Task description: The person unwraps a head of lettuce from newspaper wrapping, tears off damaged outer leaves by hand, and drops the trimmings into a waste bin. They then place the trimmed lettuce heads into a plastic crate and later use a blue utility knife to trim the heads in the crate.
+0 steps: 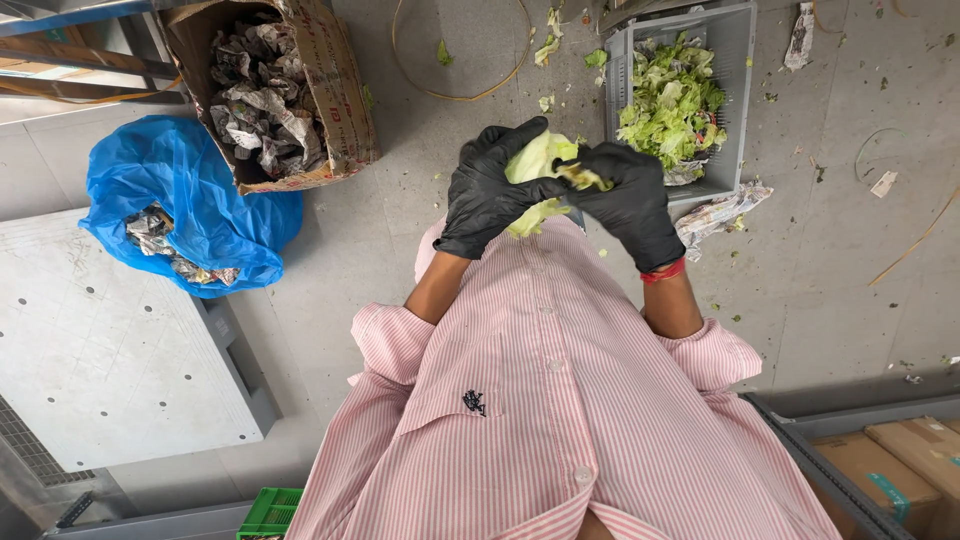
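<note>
Head camera looks straight down, close above the hands [560, 195].

We see an open brown cardboard box [330, 90] on the floor at upper left, stuffed with crumpled newspaper. More brown cardboard boxes [900, 455], one with a teal mark, sit at lower right.

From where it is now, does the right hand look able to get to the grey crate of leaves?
Probably yes: the right hand is close beside the grey crate, nothing between, but it grips the lettuce head with the left hand.
</note>
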